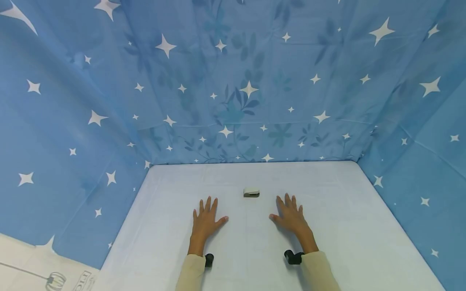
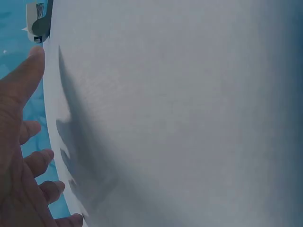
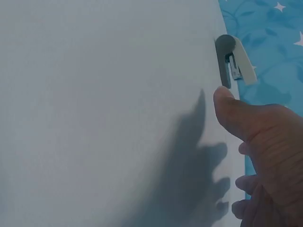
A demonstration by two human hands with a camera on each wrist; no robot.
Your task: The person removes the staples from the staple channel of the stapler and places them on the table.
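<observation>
A small stapler (image 1: 251, 192), pale on top and dark grey below, sits on the white table between and slightly beyond the two hands. My left hand (image 1: 206, 223) is spread palm down to its left, fingers pointing away from me and thumb toward the middle. On the other side my right hand (image 1: 290, 217) is spread the same way, holding nothing. In the left wrist view the stapler (image 2: 39, 21) shows past the thumb tip. The right wrist view has the stapler (image 3: 232, 59) side-on, its pale upper arm angled away from the dark base.
The white table (image 1: 247, 250) reaches back to a blue curtain (image 1: 233, 81) with white stars, which also hangs along both sides. Black wrist mounts (image 1: 293, 257) sit by the sleeves. Cream printed fabric (image 1: 40, 266) shows at the lower left.
</observation>
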